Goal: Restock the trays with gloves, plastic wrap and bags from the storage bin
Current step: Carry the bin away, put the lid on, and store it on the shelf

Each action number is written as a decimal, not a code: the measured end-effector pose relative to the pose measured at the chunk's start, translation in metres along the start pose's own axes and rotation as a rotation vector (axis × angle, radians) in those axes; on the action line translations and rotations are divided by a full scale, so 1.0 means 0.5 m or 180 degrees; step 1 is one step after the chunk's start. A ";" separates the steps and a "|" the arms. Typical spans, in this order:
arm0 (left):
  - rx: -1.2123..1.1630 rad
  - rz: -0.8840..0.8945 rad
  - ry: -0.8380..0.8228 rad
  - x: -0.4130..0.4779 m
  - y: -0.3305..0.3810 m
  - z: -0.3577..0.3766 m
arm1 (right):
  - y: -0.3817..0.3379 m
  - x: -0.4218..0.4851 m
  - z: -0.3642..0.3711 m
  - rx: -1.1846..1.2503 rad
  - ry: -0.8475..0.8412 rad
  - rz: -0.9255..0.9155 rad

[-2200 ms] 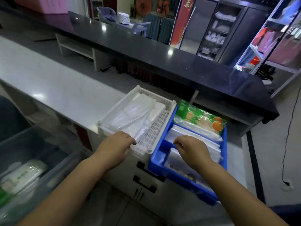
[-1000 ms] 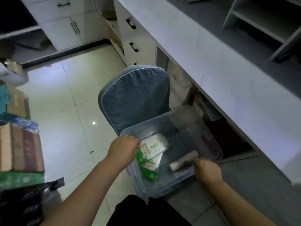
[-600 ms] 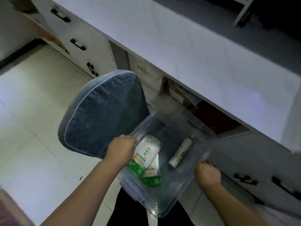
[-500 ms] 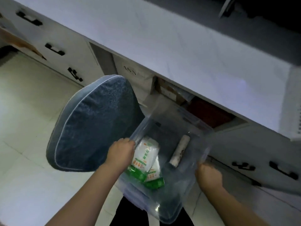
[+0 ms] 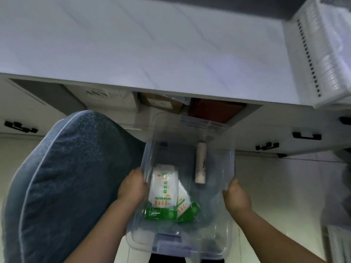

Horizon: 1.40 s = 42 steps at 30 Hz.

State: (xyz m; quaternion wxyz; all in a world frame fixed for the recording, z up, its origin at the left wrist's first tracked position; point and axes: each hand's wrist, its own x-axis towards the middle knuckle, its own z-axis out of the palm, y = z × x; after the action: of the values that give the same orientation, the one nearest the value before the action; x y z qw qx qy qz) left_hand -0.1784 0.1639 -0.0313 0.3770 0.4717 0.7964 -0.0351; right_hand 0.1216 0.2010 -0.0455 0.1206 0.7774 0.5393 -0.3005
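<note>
At the far left we see a blue-grey cushioned chair back (image 5: pixel 62 179), its edge just beside our left hand (image 5: pixel 133 186). That hand grips the left wall of the clear storage bin (image 5: pixel 182 242), its fingers (image 5: pixel 137 174) curled together over the rim and clamped on the plastic. Just right of those fingers, inside the bin, lie two white-and-green packets (image 5: pixel 164 188), one partly over the other, their green ends toward us; we cannot read what they hold. Further right, roughly midway between our two hands, a pale roll (image 5: pixel 200 164) lies lengthwise on the bin floor, apart from the packets. Our right hand (image 5: pixel 236 198) holds the right wall of the bin, fingers closed on the rim with the thumb on the inside. Beyond both hands runs the white tabletop (image 5: pixel 142 44), with boxes in the open space beneath it and drawers with black handles (image 5: pixel 306 136) to either side. On the tabletop well right of our right-hand fingers sits a white perforated tray (image 5: pixel 322 50).
</note>
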 end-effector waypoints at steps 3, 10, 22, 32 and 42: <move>0.0097 -0.0102 -0.0103 0.000 0.013 -0.005 | 0.017 -0.002 0.007 0.0205 0.0043 0.0076; 0.0358 0.0046 -0.0114 -0.070 0.083 0.039 | 0.155 -0.048 -0.028 0.0399 0.0238 -0.0065; 0.1150 0.0886 -0.0037 -0.335 0.417 0.329 | 0.702 -0.219 -0.117 0.1077 0.0818 0.0533; 0.1178 0.1996 -0.0287 -0.551 0.809 0.553 | 1.154 -0.363 -0.264 0.1599 0.1665 0.1280; 0.1200 0.2704 -0.0181 -0.579 1.142 0.618 | 1.336 -0.324 -0.403 0.1941 0.2387 0.1689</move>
State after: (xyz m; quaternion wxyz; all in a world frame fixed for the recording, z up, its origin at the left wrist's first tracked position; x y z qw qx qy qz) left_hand 0.5193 0.1426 0.1029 0.2875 0.8152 0.5017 -0.0346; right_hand 0.7595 -0.0801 0.1196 -0.2389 0.9401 0.2194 -0.1049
